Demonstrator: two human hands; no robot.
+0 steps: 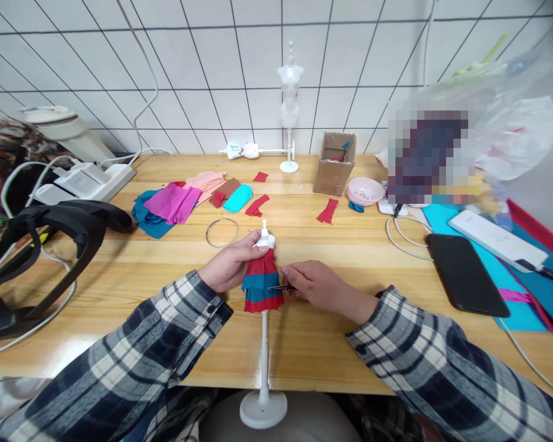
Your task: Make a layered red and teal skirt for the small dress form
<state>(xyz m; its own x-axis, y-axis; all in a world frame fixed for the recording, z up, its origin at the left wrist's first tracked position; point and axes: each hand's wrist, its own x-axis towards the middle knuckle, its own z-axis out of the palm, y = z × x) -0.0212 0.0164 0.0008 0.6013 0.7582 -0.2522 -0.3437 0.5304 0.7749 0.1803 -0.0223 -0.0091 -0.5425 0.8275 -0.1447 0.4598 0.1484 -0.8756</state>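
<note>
Left grip [228,264] grasps a small white mannequin [270,241] by its upper body, the thumb laid near the top of its red-and-blue dress [262,266]. Right grip [314,283] is clenched on a slim dark tool [286,288], whose pointed end reaches over the blue tier of the skirt; whether the tip touches the cloth cannot be told. The mannequin is in front of the person, over the near part of the counter [313,365], with its white stand [264,405] running down past the near edge so that the round base shows beyond it.

Farther back, a second mannequin [290,110] stands near the tiled wall and another [243,150] lies on its side to the left of it. A cardboard box [334,169] sits to the right, with a pink bowl [365,192] just beside it. A metal ring [207,232] lies near the left grip, in front of a spread of coloured cloth pieces [175,204]. Over on the right are a black phone [467,274] and a white power bank [495,236].
</note>
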